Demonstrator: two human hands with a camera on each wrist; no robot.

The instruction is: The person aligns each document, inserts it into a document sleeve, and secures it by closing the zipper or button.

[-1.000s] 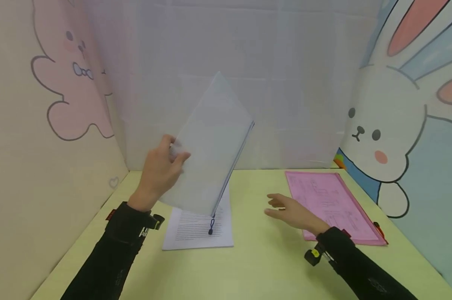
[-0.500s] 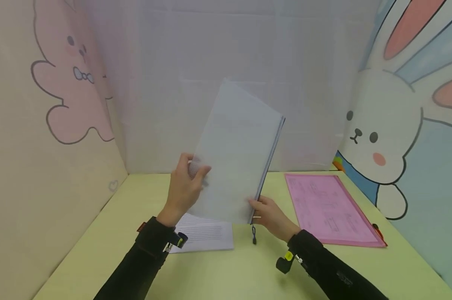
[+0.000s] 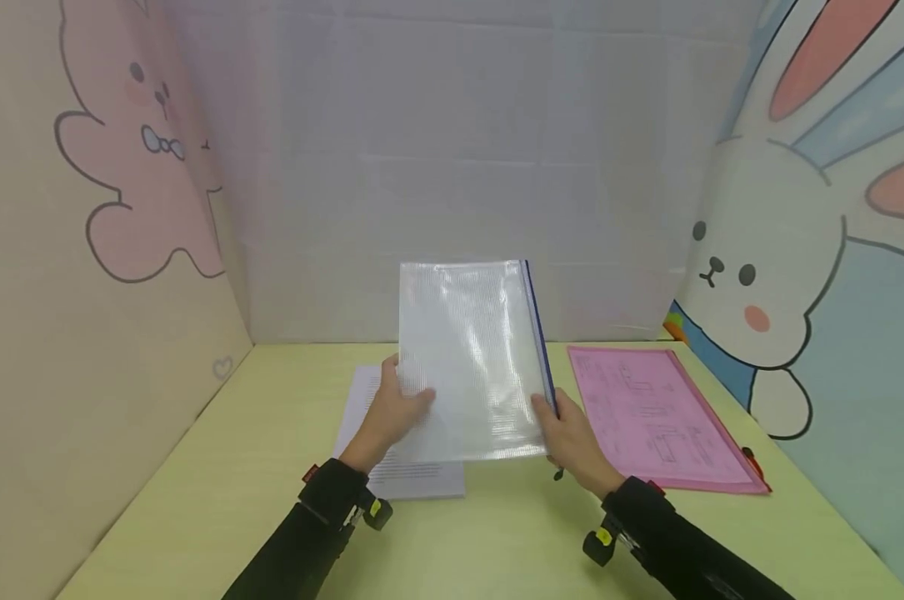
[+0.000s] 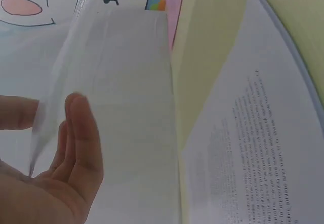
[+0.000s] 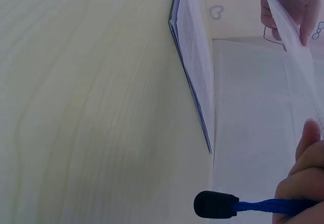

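Head view: a white backdrop (image 3: 459, 125) stands behind the pale yellow table (image 3: 511, 542). The pink folder (image 3: 646, 417) lies on the table's right side, and the clear folder (image 3: 466, 358) is held up off the table between both hands, its blue zip edge (image 3: 540, 333) on the right. Beneath, toward the left, lies the paper stack (image 3: 429, 483), partly hidden by the clear folder. The left hand (image 3: 392, 417) pinches the clear folder's left edge, thumb in front, fingers behind; the right hand (image 3: 575, 437) pinches its lower right corner beside the zip edge. A black-ended blue cord (image 5: 253, 207) hangs at the right hand.

Holding it well probably means drawing the thin plastic lightly taut between both pinches, lower edge level, without creasing it, and leaving the cord loose.

As for room, a strip of table separates the stack from the pink folder, and more lies toward the person; moving right, the pink folder's near-left edge is likely the first obstacle.
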